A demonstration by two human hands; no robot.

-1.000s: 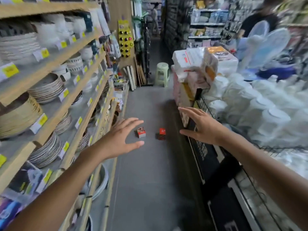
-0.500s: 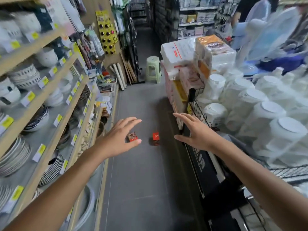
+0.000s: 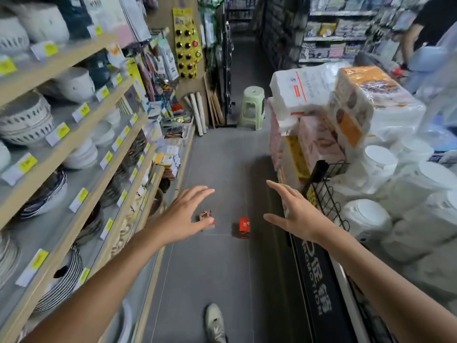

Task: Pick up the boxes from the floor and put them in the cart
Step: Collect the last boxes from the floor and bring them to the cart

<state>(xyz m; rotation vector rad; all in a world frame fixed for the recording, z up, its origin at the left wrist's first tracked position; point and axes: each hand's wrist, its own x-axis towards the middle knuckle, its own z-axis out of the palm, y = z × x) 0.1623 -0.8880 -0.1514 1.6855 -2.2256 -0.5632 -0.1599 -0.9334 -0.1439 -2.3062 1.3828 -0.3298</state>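
A: Where r the boxes?
B: On the grey floor (image 3: 217, 268) in the aisle. Red box (image 3: 244, 224) on the right, brown box (image 3: 206, 217) just left of it, a bit apart.
A: And the hands?
B: Both up over them, not touching. Left hand (image 3: 181, 217) spread, grip holds nothing. Right hand (image 3: 295, 214) spread too, nothing in it.
A: What's around?
B: Bowl shelves (image 3: 74, 134) on the left, black wire rack (image 3: 329, 194) w/ white tubs (image 3: 366, 216) on the right, green stool (image 3: 252, 107) far back.
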